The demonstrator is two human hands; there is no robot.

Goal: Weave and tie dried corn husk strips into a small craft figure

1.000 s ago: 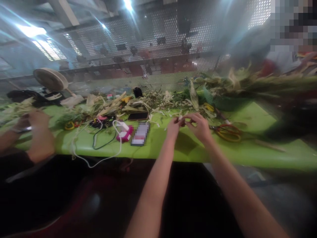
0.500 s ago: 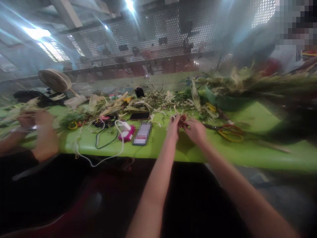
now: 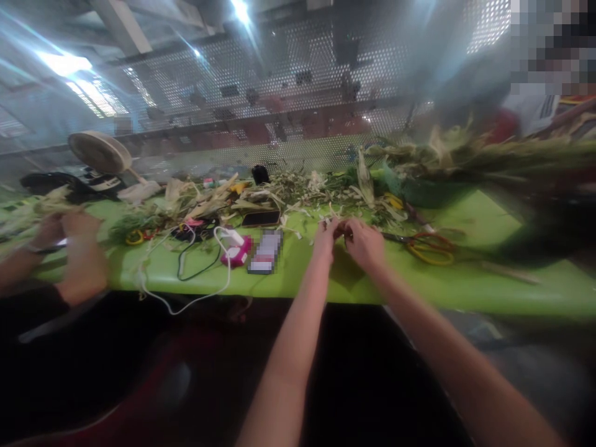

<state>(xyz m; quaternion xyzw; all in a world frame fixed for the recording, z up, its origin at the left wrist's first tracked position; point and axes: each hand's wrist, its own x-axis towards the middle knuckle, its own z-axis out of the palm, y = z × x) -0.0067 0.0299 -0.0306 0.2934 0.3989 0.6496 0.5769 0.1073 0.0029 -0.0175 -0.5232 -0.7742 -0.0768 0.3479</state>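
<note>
My left hand point(image 3: 327, 234) and my right hand point(image 3: 362, 242) meet above the green tabletop point(image 3: 298, 282). The fingers of both are closed, tips nearly touching, around something small that they mostly hide. A pale thin bit pokes up by the left fingertips; its kind is too blurred to tell. Just right of my right hand lies a pair of scissors point(image 3: 431, 248) with yellow and orange handles. Behind my hands spreads a heap of dried husks and plant scraps point(image 3: 311, 186), with an upright pale husk point(image 3: 364, 177) at its right.
Left of my hands are a phone point(image 3: 266, 251), a dark phone point(image 3: 261, 218) and a magenta power adapter point(image 3: 236, 251) with trailing cables. A green basin point(image 3: 419, 186) heaped with husks stands at right. Another person's hands point(image 3: 69, 233) work at far left, near a fan point(image 3: 100, 152).
My right hand has turned slightly and its fingers have drawn closer to my left hand's. The whole view has shifted a little.
</note>
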